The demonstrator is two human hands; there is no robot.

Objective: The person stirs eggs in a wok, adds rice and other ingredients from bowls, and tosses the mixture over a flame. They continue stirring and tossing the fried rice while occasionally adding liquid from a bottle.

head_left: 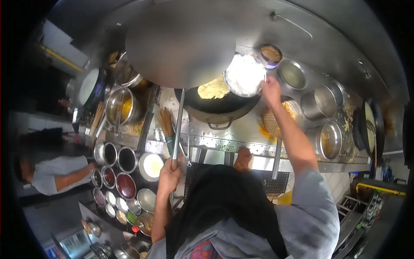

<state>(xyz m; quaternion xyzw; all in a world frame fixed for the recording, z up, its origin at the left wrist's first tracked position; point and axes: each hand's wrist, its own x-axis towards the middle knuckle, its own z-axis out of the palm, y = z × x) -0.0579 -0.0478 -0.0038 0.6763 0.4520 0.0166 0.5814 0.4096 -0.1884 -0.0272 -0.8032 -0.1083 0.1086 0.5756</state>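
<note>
My left hand is closed around the wooden grip of a long metal-handled tool. Its far end is hidden behind a blurred grey oval. In my right hand, gripped by the rim, is a round bowl of bright white food, perhaps rice, but glare hides its grain. The bowl is over the right side of a large dark wok. Yellow food that looks like egg lies in the wok, partly covered by the oval and the bowl.
A perforated strainer with orange bits sits right of the wok. Metal pots stand farther right. To the left are a bamboo brush, a pot of yellow liquid and several sauce containers. Another person stands at far left.
</note>
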